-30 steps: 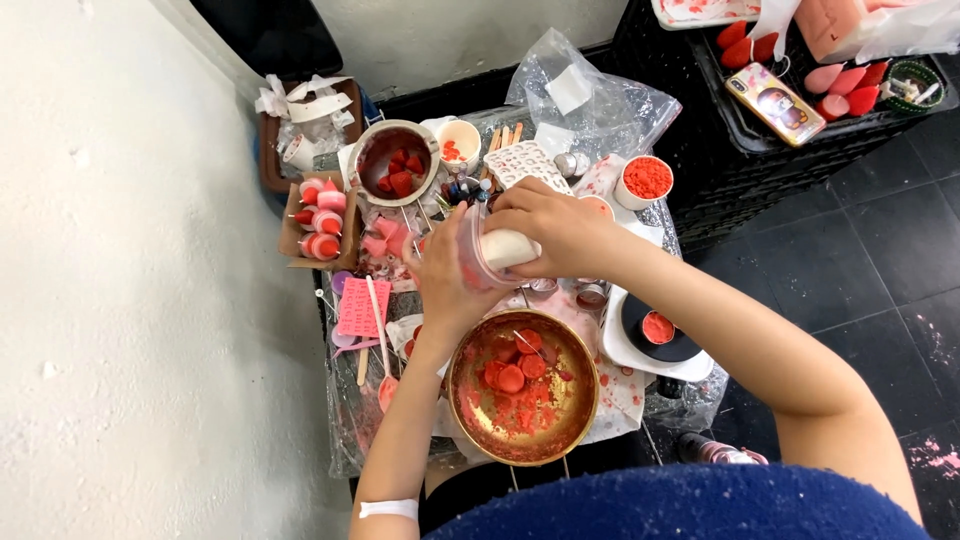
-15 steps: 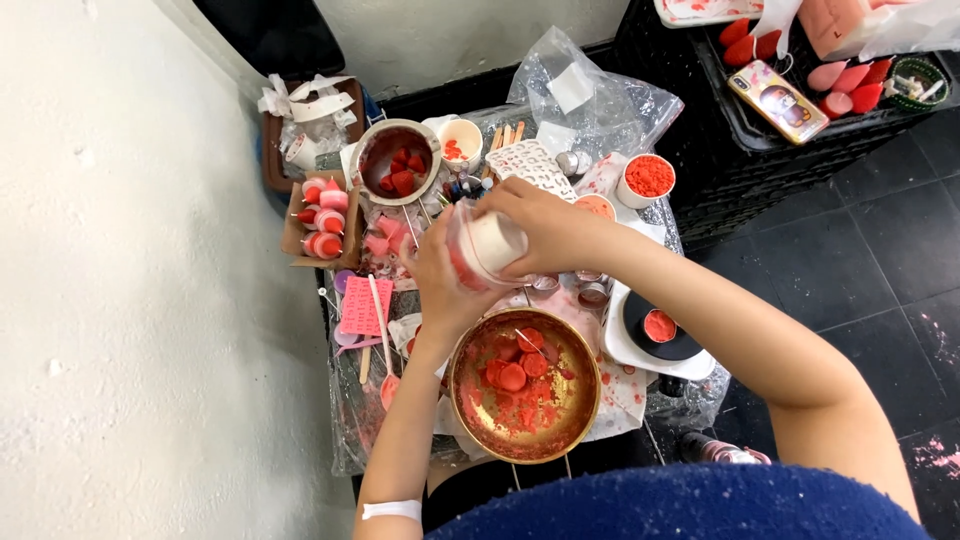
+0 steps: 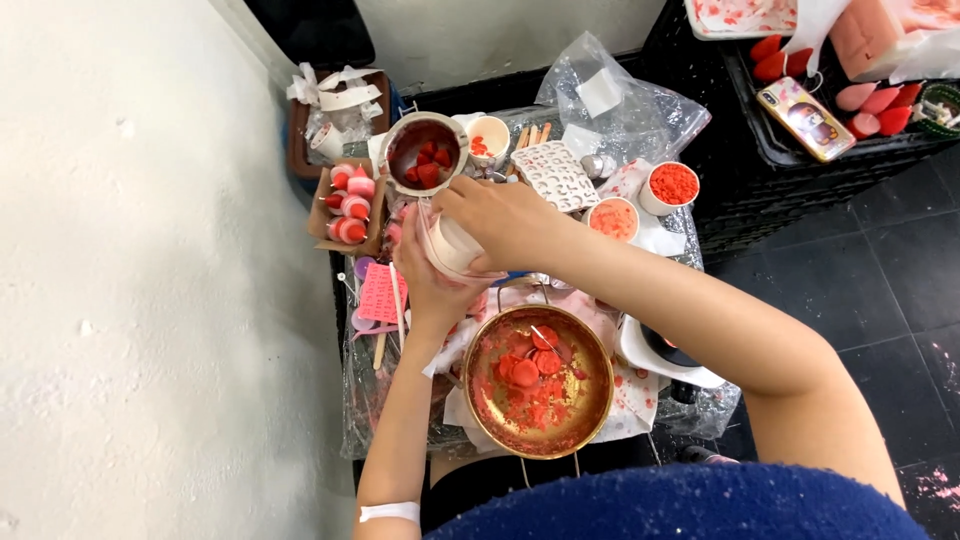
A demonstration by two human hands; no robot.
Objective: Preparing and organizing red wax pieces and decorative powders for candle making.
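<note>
Crumpled clear bag (image 3: 640, 105) with a white label at the table's far edge; white wrappers (image 3: 335, 90) in a brown box far left; pink card (image 3: 380, 292) beside the left wrist. Both hands clamped on a clear cup (image 3: 452, 245), left hand (image 3: 430, 275) beneath, right hand (image 3: 505, 220) on top, just above the gold pan (image 3: 540, 385) of red discs.

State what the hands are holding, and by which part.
Both hands hold a clear plastic cup: left hand wraps its side, right hand covers its top.
</note>
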